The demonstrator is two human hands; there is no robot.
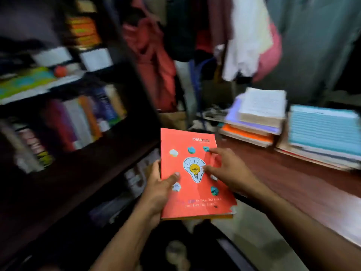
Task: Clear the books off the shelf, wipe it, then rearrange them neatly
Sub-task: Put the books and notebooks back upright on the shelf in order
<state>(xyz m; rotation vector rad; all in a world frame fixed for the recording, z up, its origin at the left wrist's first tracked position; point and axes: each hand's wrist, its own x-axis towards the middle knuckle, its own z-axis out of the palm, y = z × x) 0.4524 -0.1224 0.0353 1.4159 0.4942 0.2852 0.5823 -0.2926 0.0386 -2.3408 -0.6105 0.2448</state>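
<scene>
A red notebook [192, 184] with a light-bulb drawing on its cover is held flat in front of me. My left hand [159, 189] grips its left edge, thumb on the cover and fingers underneath. My right hand [229, 171] lies on the cover's right side with its fingers stretched out across it. To the left stands the dark wooden bookshelf [121, 137], blurred, with a row of upright books [82, 122] on its middle shelf and more books lying flat on the shelves above.
Two piles of books, one [256, 118] topped by a pale one and one [322, 133] with a blue cover, lie on a reddish-brown table [293, 178] at the right. Clothes [248, 40] hang behind. Dark floor below.
</scene>
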